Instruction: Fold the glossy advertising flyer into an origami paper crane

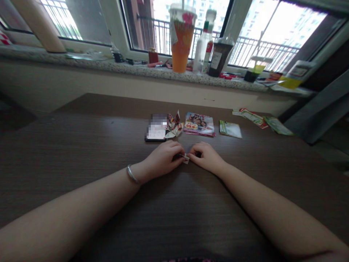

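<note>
Just above the dark table, my left hand (166,156) is closed in a pinch on a small piece of folded paper (186,159), pale with reddish print. My right hand (205,155) meets it from the other side, its thumb and forefinger pinched at the paper's edge. Most of the paper is hidden by my fingers. Beyond my left hand lies a phone (156,133) with a blurred screen, and folded printed paper (175,127) touches its right side. A stack of colourful flyers (199,123) lies past the gap between my hands.
Right of the flyers are a flat green-and-white paper piece (230,129), a printed strip (255,118) and a green strip (278,125). The windowsill (131,71) behind the table (109,105) holds an orange drink cup (181,43), a clear bottle (201,51) and a dark cup (219,56).
</note>
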Motion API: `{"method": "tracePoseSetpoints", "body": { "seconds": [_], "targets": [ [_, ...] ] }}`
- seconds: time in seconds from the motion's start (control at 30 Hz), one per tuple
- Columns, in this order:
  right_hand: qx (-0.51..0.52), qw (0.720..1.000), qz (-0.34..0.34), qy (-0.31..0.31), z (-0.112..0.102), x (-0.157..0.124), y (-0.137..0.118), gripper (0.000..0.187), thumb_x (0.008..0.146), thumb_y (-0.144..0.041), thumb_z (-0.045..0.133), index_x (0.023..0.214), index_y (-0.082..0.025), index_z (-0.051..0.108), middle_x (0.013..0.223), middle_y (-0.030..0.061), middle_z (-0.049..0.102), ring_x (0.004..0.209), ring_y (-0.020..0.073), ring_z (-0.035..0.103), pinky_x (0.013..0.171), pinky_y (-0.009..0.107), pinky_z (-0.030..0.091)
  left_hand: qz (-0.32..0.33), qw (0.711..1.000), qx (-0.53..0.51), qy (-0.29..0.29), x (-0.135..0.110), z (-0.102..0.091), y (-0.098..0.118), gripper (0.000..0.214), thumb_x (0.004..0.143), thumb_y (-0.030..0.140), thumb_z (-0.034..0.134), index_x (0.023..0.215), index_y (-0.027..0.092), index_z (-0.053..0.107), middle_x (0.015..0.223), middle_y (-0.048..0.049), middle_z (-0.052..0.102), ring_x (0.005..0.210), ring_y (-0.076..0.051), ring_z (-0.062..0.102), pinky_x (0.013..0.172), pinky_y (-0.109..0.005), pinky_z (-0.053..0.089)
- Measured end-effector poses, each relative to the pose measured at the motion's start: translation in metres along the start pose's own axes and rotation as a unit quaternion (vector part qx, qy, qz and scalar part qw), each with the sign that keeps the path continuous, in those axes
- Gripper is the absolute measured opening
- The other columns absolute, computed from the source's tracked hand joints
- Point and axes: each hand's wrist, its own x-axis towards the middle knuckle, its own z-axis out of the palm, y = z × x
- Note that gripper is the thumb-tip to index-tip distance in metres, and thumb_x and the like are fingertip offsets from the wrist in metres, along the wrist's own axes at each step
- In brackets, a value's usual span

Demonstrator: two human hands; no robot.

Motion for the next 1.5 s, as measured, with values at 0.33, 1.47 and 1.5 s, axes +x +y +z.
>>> {"method": "tracePoseSetpoints", "body": {
  "seconds": [0.33,1.47,1.5],
  "targets": [
    [-0.004,1.0,0.017,0.011,0.001,0.001,0.0,0.017,0.081,-0.029,0.066,0.069,-0.019,0.063,0.071,0.0008,0.065,0.071,0.0151,0.054,0.068,0.028,0.036,0.026,0.998,0.053,0.023,0.001,0.001,-0.003,0.01,0.088,0.021,0.059,0.084,0.017,0.066,0.094,-0.0061,0.066,0.089,-0.018,0.058,0.081,-0.033,0.045],
    [-0.066,0.993,-0.089,-0.032,-0.009,-0.005,-0.004,0.023,0.078,-0.038,0.068,0.09,-0.02,0.062,0.094,0.0059,0.063,0.091,0.0217,0.054,0.08,0.034,0.039,0.044,0.983,0.174,-0.045,-0.006,-0.003,0.008,0.018,0.088,0.018,0.055,0.098,0.017,0.07,0.096,-0.0067,0.068,0.084,-0.019,0.063,0.075,-0.031,0.051],
    [-0.072,0.992,-0.098,-0.034,-0.01,-0.005,-0.005,0.023,0.078,-0.037,0.068,0.092,-0.02,0.062,0.095,0.006,0.063,0.092,0.0219,0.054,0.08,0.034,0.04,0.04,0.984,0.169,-0.044,-0.006,-0.003,0.007,0.018,0.088,0.018,0.055,0.097,0.017,0.07,0.096,-0.0067,0.068,0.084,-0.019,0.063,0.076,-0.031,0.051]
  ]
}}
